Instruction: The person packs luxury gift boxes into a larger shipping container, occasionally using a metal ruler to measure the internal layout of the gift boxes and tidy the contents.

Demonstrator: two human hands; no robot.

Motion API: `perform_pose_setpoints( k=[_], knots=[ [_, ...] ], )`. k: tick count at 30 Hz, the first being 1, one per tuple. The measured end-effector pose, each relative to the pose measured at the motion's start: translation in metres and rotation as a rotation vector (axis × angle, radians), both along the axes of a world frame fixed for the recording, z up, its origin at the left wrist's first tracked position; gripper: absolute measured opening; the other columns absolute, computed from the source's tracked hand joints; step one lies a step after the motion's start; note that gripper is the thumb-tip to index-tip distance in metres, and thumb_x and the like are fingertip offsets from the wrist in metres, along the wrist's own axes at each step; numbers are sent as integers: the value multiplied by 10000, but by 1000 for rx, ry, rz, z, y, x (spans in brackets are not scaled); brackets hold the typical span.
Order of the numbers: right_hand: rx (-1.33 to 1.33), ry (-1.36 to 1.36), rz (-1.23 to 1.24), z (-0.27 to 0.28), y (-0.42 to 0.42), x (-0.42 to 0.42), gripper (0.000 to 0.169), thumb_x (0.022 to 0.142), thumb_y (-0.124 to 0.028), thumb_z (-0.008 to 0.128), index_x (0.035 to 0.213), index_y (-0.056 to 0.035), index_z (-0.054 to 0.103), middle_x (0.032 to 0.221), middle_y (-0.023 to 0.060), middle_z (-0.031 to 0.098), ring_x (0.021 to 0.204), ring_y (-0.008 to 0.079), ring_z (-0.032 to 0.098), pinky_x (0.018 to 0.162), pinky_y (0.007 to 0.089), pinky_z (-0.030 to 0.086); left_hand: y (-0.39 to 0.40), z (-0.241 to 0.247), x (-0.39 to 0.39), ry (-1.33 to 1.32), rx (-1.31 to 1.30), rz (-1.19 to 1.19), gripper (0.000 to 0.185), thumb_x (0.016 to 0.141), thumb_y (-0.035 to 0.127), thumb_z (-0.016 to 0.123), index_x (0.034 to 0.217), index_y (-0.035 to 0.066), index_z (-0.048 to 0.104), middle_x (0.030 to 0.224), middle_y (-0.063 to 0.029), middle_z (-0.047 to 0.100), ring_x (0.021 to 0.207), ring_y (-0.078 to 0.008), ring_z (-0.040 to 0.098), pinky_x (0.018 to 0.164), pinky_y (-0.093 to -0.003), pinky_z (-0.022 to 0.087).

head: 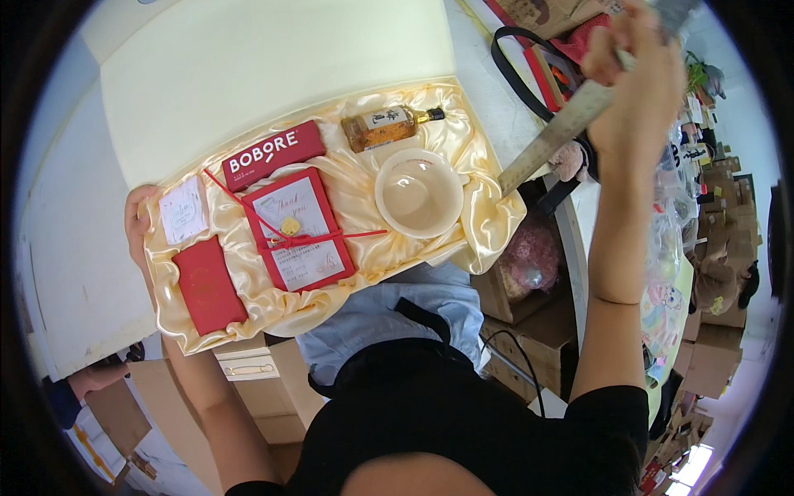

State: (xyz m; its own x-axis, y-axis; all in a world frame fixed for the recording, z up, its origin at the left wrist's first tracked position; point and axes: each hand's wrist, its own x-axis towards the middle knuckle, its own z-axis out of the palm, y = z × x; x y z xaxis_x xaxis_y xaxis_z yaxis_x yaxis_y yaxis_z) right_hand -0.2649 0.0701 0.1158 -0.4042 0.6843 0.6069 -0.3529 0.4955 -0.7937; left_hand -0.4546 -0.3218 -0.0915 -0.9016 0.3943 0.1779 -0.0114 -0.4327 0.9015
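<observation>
An open cream gift box (428, 263) with shiny satin lining lies tilted before me, its lid (279, 62) folded back. My left hand (138, 214) grips its left edge, fingers partly hidden. My right hand (639, 93), blurred and raised at the upper right, holds a long flat greyish strip (558, 133); ruler or ribbon, I cannot tell. The strip's lower end meets the box's right edge. Inside lie a small amber bottle (381, 127), a white bowl (419, 195), a dark red carton (273, 154), a red-bordered card (298, 248) tied with red cord, a red packet (211, 285) and a white square packet (184, 211).
A white table (68, 248) extends to the left. A black strap (515, 87) and a fuzzy pink item (567, 161) lie at right. Cardboard boxes (527, 347) stand below, one with pink filler (530, 257). Another person's arm (102, 378) shows at lower left.
</observation>
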Motion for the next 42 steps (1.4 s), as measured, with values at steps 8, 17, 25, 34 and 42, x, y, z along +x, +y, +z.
perform_pose_setpoints(
  k=[8, 17, 25, 34, 42],
  knots=[
    [-37, 6, 134, 27, 43, 65, 227, 935, -283, 389, 810, -95, 370, 704, 9, 352, 562, 122, 304, 501, 278, 276, -16, 56, 34, 529, -527, 451, 392, 858, 257, 450, 1161, 9, 470, 1262, -161, 440, 1174, -244, 425, 1009, -394, 300],
    [-295, 188, 12, -12, 89, 110, 196, 874, -198, 376, 717, -96, 315, 656, 11, 294, 521, 105, 243, 418, 229, 218, 141, 138, 161, 1017, -885, -470, 325, 726, 131, 622, 1039, 49, 595, 1046, -134, 565, 897, -275, 562, 784, -363, 449],
    [-399, 324, -48, -58, 120, 168, 363, 952, -375, 336, 751, -74, 354, 662, 25, 298, 496, 103, 233, 379, 206, 211, 285, 114, 184, 1431, -966, -677, 297, 738, 225, 632, 965, 72, 516, 959, -96, 541, 816, -256, 575, 672, -373, 481],
    [-351, 354, 120, -63, 132, 179, 359, 950, -388, 317, 768, -79, 330, 673, 22, 298, 506, 105, 248, 384, 209, 238, 278, 104, 143, 1147, -934, -475, 101, 747, 43, 569, 840, 53, 533, 811, -61, 539, 722, -226, 542, 647, -330, 431],
    [-290, 356, 148, -39, 83, 120, 359, 910, -362, 334, 673, -97, 285, 610, 17, 286, 475, 130, 275, 393, 257, 244, 271, 98, 139, 1156, -730, -703, 185, 707, -38, 556, 865, 52, 591, 872, -65, 549, 816, -224, 561, 679, -302, 453]
  ],
)
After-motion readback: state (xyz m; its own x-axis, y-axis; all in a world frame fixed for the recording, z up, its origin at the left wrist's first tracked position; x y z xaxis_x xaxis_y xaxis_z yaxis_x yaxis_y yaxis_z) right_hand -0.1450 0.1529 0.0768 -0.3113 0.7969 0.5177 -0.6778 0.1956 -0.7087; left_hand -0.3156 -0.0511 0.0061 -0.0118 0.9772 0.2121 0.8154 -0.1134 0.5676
